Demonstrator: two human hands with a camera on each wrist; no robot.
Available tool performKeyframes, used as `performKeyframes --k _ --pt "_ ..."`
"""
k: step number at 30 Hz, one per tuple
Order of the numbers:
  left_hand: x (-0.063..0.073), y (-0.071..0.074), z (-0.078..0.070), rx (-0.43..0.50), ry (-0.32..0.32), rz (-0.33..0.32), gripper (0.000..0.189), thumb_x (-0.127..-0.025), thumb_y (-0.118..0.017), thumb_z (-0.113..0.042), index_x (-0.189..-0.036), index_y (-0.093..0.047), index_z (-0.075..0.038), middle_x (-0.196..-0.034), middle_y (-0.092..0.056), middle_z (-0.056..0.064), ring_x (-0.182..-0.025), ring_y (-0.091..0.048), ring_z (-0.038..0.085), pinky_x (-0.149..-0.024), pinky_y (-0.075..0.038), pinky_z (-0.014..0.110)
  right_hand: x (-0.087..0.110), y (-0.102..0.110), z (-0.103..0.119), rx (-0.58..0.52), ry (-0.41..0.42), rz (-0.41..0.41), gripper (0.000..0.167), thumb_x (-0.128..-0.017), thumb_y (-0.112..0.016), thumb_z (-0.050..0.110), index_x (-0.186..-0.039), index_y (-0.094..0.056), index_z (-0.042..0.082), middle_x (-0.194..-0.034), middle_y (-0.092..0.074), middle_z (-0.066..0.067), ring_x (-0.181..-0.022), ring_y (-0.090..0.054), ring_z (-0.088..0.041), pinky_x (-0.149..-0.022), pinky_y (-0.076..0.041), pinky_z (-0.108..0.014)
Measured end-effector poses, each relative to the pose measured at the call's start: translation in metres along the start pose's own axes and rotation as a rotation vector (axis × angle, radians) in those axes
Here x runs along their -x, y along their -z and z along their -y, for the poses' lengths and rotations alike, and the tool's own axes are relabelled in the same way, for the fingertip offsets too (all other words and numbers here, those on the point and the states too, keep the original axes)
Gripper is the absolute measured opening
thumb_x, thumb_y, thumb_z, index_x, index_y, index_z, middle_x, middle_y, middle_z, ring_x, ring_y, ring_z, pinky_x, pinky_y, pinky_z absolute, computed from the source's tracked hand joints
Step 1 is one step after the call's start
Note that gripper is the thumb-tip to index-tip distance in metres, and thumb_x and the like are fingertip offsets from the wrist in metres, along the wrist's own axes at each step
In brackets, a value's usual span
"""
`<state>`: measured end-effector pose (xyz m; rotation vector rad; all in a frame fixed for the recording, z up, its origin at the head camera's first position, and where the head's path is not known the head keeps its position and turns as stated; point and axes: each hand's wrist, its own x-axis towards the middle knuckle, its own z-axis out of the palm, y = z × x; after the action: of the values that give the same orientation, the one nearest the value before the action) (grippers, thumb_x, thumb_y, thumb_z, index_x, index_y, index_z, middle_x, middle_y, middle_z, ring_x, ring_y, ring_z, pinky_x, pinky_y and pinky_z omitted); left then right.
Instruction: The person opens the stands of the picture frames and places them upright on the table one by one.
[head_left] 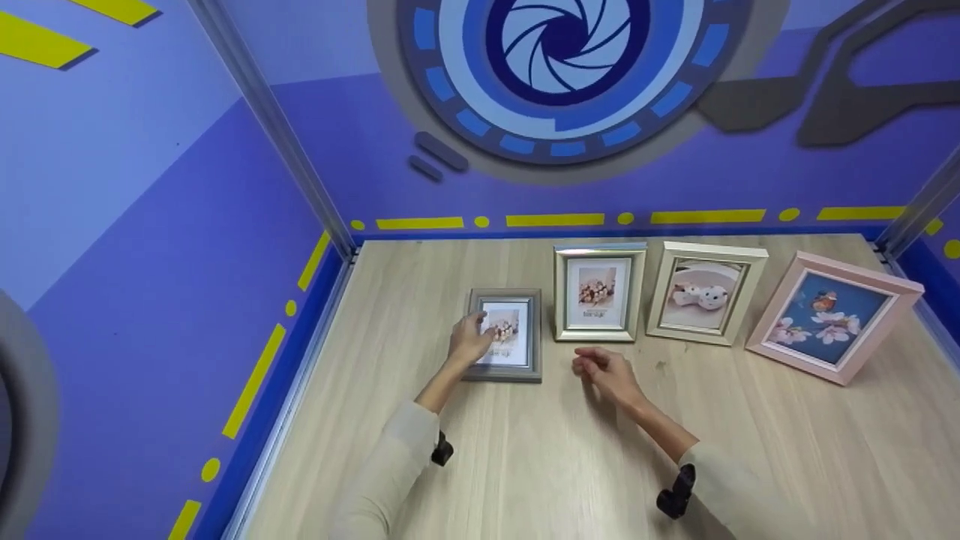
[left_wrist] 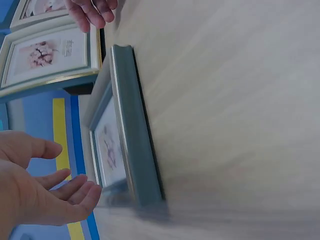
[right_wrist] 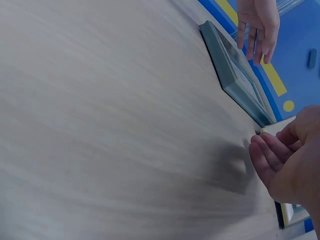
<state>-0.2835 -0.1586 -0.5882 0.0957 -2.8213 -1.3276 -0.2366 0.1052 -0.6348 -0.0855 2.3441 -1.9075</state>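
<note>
A grey photo frame (head_left: 514, 345) lies flat on the wooden table, its flower picture facing up. Over its left side hovers my left hand (head_left: 469, 343), fingers loosely bent with nothing in them; the left wrist view shows the hand (left_wrist: 55, 190) apart from the frame (left_wrist: 135, 130). My right hand (head_left: 611, 376) is just in front of a standing gold photo frame (head_left: 598, 292). Its fingers are relaxed and slightly curled, and I see nothing held in them. In the right wrist view the right hand (right_wrist: 295, 165) is above the tabletop.
To the right stand a cream-gold photo frame (head_left: 697, 296) with a picture of round white figures and a pink photo frame (head_left: 834, 319) with a bird and blossoms. Blue-purple printed panels (head_left: 322, 150) wall the wooden table (head_left: 525, 457) at the back and sides.
</note>
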Motion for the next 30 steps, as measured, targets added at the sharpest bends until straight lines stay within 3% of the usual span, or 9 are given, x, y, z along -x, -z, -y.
performKeyframes --k 4,12,16,19,22,26,30 --pt "0.002 0.007 0.008 -0.023 0.068 0.007 0.049 -0.092 -0.064 -0.008 -0.138 -0.055 0.008 -0.133 -0.058 0.029 -0.131 -0.053 0.044 -0.113 -0.044 0.053 -0.004 -0.01 0.004 0.005 0.019 0.041 0.027 -0.099 -0.054 -0.006 -0.122 -0.061 -0.019 -0.109 -0.07 -0.033 -0.096 -0.073 -0.034 -0.081 -0.063 -0.032" --pt "0.003 0.014 0.021 -0.031 0.17 0.04 0.052 -0.095 -0.06 -0.012 -0.14 -0.051 0.012 -0.135 -0.057 0.031 -0.132 -0.053 0.045 -0.114 -0.044 0.052 -0.011 -0.032 0.016 0.047 0.05 0.077 0.03 -0.098 -0.053 -0.006 -0.123 -0.06 -0.02 -0.111 -0.069 -0.035 -0.1 -0.071 -0.043 -0.086 -0.062 -0.045" --pt "0.003 0.015 0.027 -0.024 0.223 0.055 0.045 -0.096 -0.058 -0.012 -0.133 -0.056 0.012 -0.123 -0.063 0.026 -0.12 -0.061 0.038 -0.106 -0.051 0.048 -0.013 -0.041 0.019 0.081 0.032 0.114 0.034 -0.096 -0.052 -0.006 -0.126 -0.059 -0.02 -0.117 -0.068 -0.035 -0.103 -0.071 -0.042 -0.085 -0.063 -0.043" --pt "0.004 0.014 0.029 -0.019 0.223 0.079 0.026 -0.096 -0.056 -0.011 -0.112 -0.063 0.009 -0.096 -0.061 0.013 -0.092 -0.06 0.026 -0.079 -0.055 0.037 -0.015 -0.045 0.018 0.115 -0.002 0.124 0.036 -0.095 -0.053 -0.005 -0.129 -0.059 -0.017 -0.123 -0.067 -0.033 -0.106 -0.071 -0.04 -0.086 -0.062 -0.039" --pt "0.005 0.012 0.031 -0.022 0.194 0.092 0.015 -0.096 -0.055 -0.009 -0.095 -0.062 0.005 -0.082 -0.047 0.005 -0.076 -0.047 0.02 -0.062 -0.041 0.032 -0.016 -0.048 0.017 0.144 -0.017 0.12 0.037 -0.095 -0.054 -0.005 -0.13 -0.059 -0.015 -0.124 -0.067 -0.031 -0.107 -0.071 -0.038 -0.087 -0.062 -0.038" --pt "0.005 0.011 0.031 -0.034 0.174 0.085 0.022 -0.096 -0.054 -0.008 -0.104 -0.066 0.008 -0.087 -0.052 0.005 -0.082 -0.049 0.02 -0.069 -0.048 0.032 -0.018 -0.049 0.017 0.187 0.014 0.127 0.034 -0.094 -0.055 -0.005 -0.126 -0.062 -0.016 -0.119 -0.07 -0.03 -0.104 -0.071 -0.034 -0.086 -0.061 -0.036" --pt "0.002 0.011 0.03 -0.059 0.159 0.056 0.026 -0.095 -0.054 -0.007 -0.108 -0.067 0.012 -0.093 -0.057 0.011 -0.088 -0.053 0.024 -0.081 -0.054 0.04 -0.022 -0.051 0.02 0.23 0.09 0.202 0.025 -0.096 -0.053 -0.003 -0.113 -0.066 -0.016 -0.096 -0.071 -0.022 -0.083 -0.064 -0.018 -0.073 -0.053 -0.024"
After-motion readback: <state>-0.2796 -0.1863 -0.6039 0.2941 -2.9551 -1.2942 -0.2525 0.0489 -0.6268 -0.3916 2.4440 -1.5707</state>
